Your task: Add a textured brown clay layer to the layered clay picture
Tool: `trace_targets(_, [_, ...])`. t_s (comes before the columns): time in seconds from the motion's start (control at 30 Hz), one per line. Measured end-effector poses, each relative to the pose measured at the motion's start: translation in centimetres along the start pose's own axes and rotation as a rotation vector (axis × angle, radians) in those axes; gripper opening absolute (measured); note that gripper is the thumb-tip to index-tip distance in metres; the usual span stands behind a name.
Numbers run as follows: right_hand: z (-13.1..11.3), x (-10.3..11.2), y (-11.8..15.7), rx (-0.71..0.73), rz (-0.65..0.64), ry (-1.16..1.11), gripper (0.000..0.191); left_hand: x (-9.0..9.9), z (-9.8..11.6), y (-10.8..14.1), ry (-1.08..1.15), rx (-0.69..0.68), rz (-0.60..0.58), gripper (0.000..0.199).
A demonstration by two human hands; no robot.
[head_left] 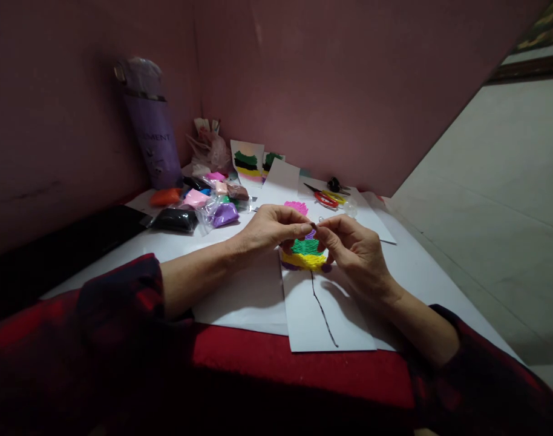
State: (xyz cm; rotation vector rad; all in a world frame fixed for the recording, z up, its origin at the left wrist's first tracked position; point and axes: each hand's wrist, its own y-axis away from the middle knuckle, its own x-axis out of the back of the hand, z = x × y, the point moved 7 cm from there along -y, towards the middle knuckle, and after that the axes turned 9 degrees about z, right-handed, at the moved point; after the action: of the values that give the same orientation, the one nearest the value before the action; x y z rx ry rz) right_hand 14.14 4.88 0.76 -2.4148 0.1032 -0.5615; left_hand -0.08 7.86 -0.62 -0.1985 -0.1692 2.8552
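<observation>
My left hand [274, 229] and my right hand [356, 245] meet fingertip to fingertip above a white sheet [299, 315]. Pinched between them is a small dark brown piece [313, 226], touched by the fingers of both hands. Below the hands, the sheet bears textured coloured clay: pink [296, 208] at the top, then purple, green [306, 246] and yellow [306, 261], partly hidden by my fingers. Under the yellow band a thin dark line [322, 312] runs down the sheet.
Bagged clay packs, including black [174, 220] and purple [225, 214], lie at the left. A purple bottle [153, 142] stands behind them. Red-handled scissors [325, 200] lie at the back, beside a yellow-handled pair. Small clay pictures [247, 162] lean near the wall.
</observation>
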Motion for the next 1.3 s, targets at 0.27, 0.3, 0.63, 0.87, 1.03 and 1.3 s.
trace_targets(0.27, [-0.3,0.3,0.0,0.038,0.029,0.047,0.011,0.3,-0.1,-0.2,-0.013,-0.002,0.037,0.035])
trace_targets(0.3, [-0.2,0.3,0.0,0.035,0.026,0.052,0.009,0.3,-0.2,-0.2,-0.02,-0.001,0.025,0.035])
trace_targets(0.63, [-0.2,0.1,0.0,0.009,0.052,-0.057,0.017,-1.1,-0.2,0.4,-0.094,0.024,-0.162,0.037])
trace_targets(0.87, [-1.4,0.0,0.1,0.116,0.035,0.015,0.006,-1.4,-0.2,0.7,-0.053,0.041,-0.199,0.05])
trace_targets(1.03, [-1.0,0.7,-0.1,0.068,0.106,0.064,0.01,-1.2,-0.9,0.4,0.021,0.108,-0.148,0.034])
trace_targets(1.3, [-0.5,0.6,-0.1,0.027,0.089,0.069,0.013,-0.6,-0.1,0.0,0.039,0.011,-0.055,0.031])
